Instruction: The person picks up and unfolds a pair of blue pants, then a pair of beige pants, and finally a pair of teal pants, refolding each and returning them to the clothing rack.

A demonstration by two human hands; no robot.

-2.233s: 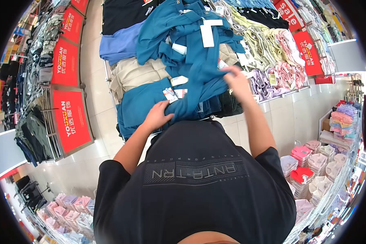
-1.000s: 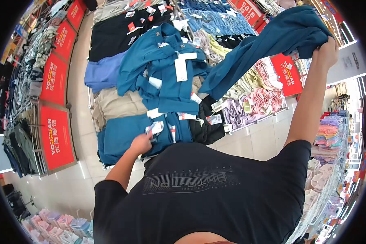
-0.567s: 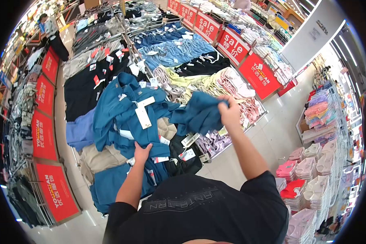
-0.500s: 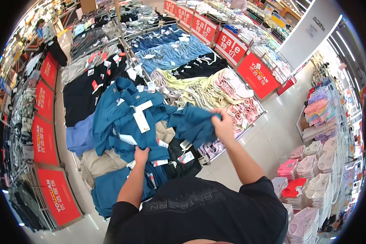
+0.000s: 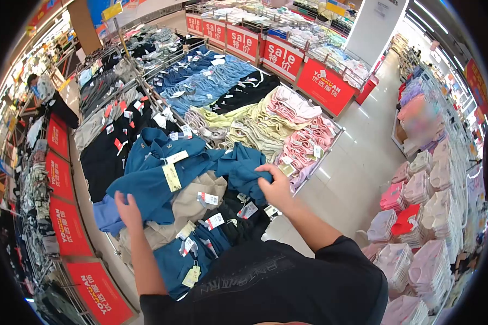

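"Where does the teal garment point(image 5: 141, 187) lie?"

"Across beige clothes point(image 5: 198, 196) on a display table point(image 5: 316, 166), a long pale tag point(image 5: 172, 177) on top, pastel clothes point(image 5: 257, 130) beyond."

"And the shopper's hands?"

"The right hand point(image 5: 277, 189) grips a bunched end between thumb and fingers. The left hand point(image 5: 129, 212), fingers spread, is at the opposite edge, near a violet-blue garment point(image 5: 107, 215); whether it touches the cloth, one cannot tell."

Pink stack point(image 5: 421, 120) partly blurred

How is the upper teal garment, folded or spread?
Mostly spread: the teal garment sprawls over beige clothes, bunched at the right hand.
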